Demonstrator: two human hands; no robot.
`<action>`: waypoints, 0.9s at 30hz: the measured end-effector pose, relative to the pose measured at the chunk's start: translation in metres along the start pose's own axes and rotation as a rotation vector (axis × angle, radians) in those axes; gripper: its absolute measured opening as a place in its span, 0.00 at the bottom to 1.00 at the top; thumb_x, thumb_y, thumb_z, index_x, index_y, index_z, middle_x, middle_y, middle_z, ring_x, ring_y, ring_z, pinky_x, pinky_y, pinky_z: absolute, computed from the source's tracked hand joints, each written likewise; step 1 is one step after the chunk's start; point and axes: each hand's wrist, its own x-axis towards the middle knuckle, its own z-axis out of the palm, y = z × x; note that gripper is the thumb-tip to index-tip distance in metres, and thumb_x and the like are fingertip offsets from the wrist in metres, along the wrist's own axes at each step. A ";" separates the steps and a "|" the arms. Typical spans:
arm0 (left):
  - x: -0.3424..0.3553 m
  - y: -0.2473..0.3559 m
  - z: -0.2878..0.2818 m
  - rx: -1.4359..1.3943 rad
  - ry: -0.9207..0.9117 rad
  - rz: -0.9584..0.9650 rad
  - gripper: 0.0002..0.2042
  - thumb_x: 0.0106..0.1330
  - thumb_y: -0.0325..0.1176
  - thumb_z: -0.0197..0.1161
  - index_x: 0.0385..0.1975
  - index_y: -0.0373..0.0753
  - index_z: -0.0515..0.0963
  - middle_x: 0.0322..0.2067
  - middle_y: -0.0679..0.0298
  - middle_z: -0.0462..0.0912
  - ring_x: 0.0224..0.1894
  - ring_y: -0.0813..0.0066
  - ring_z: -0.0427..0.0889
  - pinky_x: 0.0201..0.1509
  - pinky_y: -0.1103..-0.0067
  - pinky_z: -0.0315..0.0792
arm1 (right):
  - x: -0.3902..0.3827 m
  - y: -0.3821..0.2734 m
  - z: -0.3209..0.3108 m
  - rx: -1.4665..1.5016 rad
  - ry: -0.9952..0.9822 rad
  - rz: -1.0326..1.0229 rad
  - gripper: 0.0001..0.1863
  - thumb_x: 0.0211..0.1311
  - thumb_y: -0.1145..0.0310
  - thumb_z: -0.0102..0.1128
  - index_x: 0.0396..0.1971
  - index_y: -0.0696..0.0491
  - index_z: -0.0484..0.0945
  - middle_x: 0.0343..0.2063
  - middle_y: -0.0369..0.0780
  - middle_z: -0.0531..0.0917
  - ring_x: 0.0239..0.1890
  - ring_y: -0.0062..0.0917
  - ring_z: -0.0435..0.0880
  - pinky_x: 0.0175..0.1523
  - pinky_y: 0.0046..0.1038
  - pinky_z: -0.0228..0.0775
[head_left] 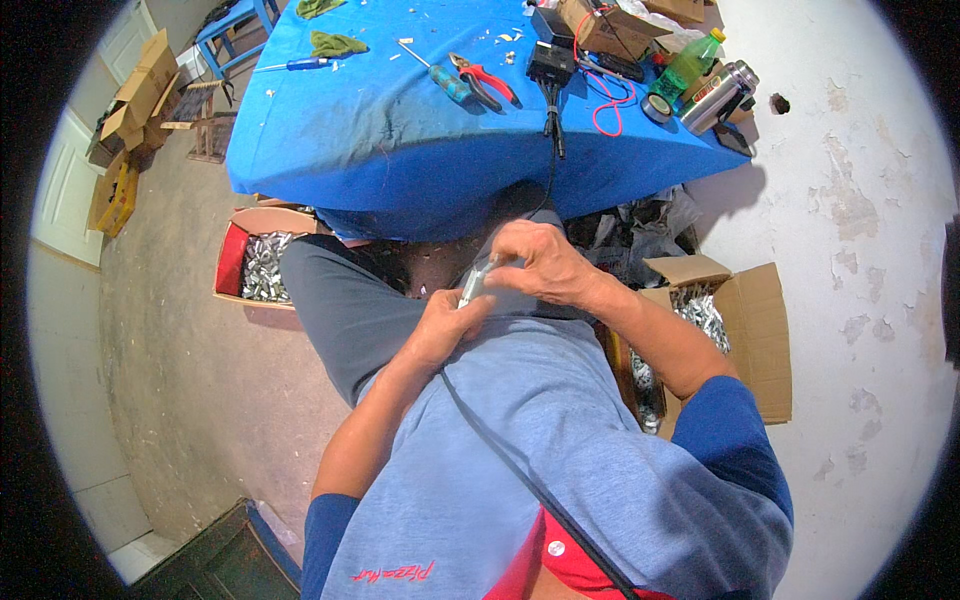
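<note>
Above my lap, my left hand (450,322) is closed around the lower end of a small silvery-white cylindrical piece (472,286). My right hand (540,264) curls over its upper end, thumb and fingers pinched on it. The fingers cover much of the piece, so its exact kind cannot be made out. An open carton (229,262) of small shiny metal pieces (267,268) stands on the floor beyond my left knee. At my right side, under the forearm, another open cardboard box (755,340) holds many similar metal pieces (703,318).
Ahead is a table with a blue cloth (400,150). On it lie red-handled pliers (485,82), screwdrivers (449,84), a green rag (337,44), a black power box (551,64) with cables, a green bottle (685,70) and a steel flask (719,97). A peeling wall (850,250) stands right.
</note>
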 end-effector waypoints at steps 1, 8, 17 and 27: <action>0.000 -0.001 0.000 0.000 0.004 -0.007 0.16 0.64 0.40 0.59 0.16 0.41 0.70 0.14 0.71 0.68 0.17 0.83 0.63 0.22 0.82 0.56 | 0.002 -0.001 -0.001 0.054 -0.063 0.074 0.14 0.47 0.62 0.70 0.25 0.57 0.78 0.23 0.43 0.78 0.28 0.33 0.78 0.34 0.32 0.68; 0.011 -0.007 -0.001 0.023 0.014 -0.051 0.15 0.63 0.41 0.58 0.17 0.40 0.70 0.14 0.70 0.68 0.18 0.83 0.63 0.22 0.81 0.56 | 0.032 0.009 -0.017 0.217 -0.375 0.294 0.15 0.53 0.60 0.64 0.30 0.59 0.79 0.26 0.41 0.82 0.30 0.25 0.78 0.37 0.29 0.70; 0.008 -0.005 -0.001 0.018 0.021 -0.091 0.14 0.62 0.41 0.59 0.18 0.41 0.70 0.15 0.71 0.69 0.18 0.84 0.63 0.22 0.81 0.54 | 0.037 -0.008 -0.020 0.005 -0.429 0.227 0.14 0.48 0.62 0.65 0.27 0.59 0.80 0.22 0.45 0.81 0.27 0.34 0.82 0.35 0.34 0.72; 0.006 -0.008 -0.008 -0.044 0.042 -0.097 0.13 0.60 0.39 0.61 0.17 0.43 0.70 0.14 0.72 0.69 0.18 0.84 0.64 0.24 0.82 0.55 | 0.019 -0.014 0.004 -0.167 -0.167 0.259 0.12 0.48 0.62 0.66 0.24 0.57 0.80 0.22 0.47 0.81 0.29 0.40 0.82 0.35 0.37 0.73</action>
